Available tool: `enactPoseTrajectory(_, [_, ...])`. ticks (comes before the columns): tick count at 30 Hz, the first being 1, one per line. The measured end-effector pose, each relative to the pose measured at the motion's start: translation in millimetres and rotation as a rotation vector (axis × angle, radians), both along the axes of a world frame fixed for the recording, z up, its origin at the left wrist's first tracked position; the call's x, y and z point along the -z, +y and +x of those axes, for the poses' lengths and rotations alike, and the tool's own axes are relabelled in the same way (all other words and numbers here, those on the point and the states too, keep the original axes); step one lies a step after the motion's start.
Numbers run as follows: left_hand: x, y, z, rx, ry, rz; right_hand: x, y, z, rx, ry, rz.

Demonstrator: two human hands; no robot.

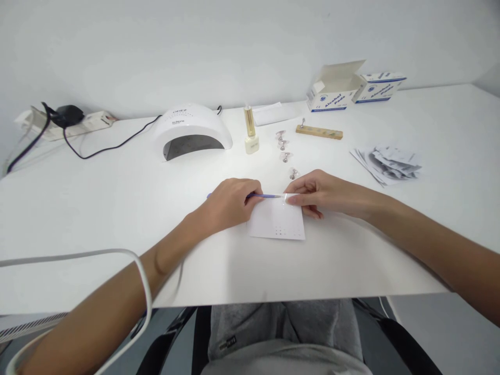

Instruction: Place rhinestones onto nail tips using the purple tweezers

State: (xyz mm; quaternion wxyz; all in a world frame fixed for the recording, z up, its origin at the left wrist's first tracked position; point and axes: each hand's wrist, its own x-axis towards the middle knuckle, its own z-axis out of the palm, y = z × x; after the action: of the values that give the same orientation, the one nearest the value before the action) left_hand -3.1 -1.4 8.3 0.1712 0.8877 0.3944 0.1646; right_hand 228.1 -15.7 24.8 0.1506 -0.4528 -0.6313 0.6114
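My left hand (234, 205) is closed around a thin purple brush-like tool (269, 196), whose fine tip points right toward my other hand. A small white card (275, 221) with rows of tiny dark dots near its lower edge is beneath both hands. The thumb and fingers of my right hand (312, 194) pinch the card's upper right corner. Something small and shiny shows at that thumb tip, too small to make out. Just beyond the right fingers stands a clear nail tip on a metal stand (294, 173), with several more in a row behind it (285, 156).
A white nail lamp (191, 127) and a gold-capped bottle (251, 140) stand at the back. Farther right are a wooden strip (319, 132), alcohol pad boxes (330, 99) and loose packets (390, 162). A white cable (136, 260) loops over my left forearm.
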Motion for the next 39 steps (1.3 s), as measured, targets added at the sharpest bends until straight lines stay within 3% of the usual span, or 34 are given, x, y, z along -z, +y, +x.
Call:
enactPoseTrajectory(26, [6.2,3.0,-0.2,0.031,-0.049,0.019,2.6,0.8,-0.2,0.001,0.029,0.002])
enactPoseTrajectory(39, [5.4,1.6,-2.5,0.066,-0.033,0.073,-1.3,1.5,-0.6,0.025,0.020,-0.089])
